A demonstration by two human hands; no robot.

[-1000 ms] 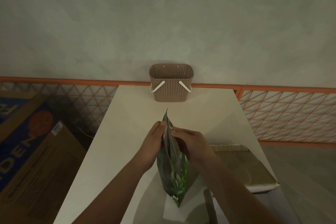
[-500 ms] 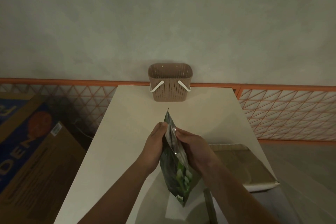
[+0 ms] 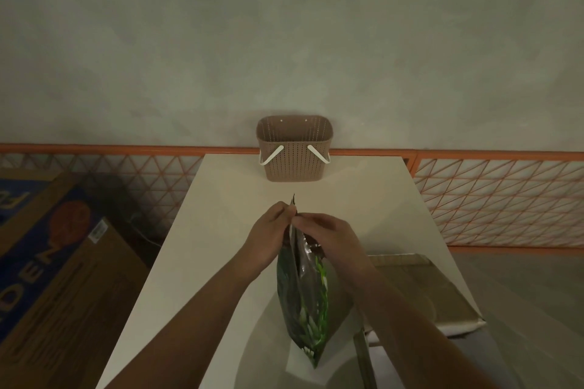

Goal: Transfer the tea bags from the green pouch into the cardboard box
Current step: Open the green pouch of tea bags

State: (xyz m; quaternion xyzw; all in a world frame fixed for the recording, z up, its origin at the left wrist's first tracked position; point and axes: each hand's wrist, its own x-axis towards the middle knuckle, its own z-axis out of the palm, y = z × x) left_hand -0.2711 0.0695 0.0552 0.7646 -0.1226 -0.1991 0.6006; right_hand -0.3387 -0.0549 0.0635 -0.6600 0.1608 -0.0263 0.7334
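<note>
Both hands pinch the top edge of the glossy green foil pouch [image 3: 305,290], the left hand [image 3: 268,232] on its left face and the right hand [image 3: 328,238] on its right face, fingertips curled onto the rim and meeting near its far corner. The pouch hangs upright between them over the near middle of the smooth white rectangular tabletop [image 3: 227,230]; its mouth looks only slightly parted, and no tea bags can be seen. Its crinkled film is dark green with brighter green and white leaf-like print, tapering to a pointed lower corner, and shows a silvery sheen near the top.

Just right of the pouch, at the table's right edge, sits the flat brown cardboard box [image 3: 433,290], partly hidden by the right forearm. At the table's far end stands a tan perforated plastic basket [image 3: 294,164] with two white handles. A large printed cardboard carton [image 3: 53,262] lies on the left, and orange lattice railing [image 3: 493,199] runs behind.
</note>
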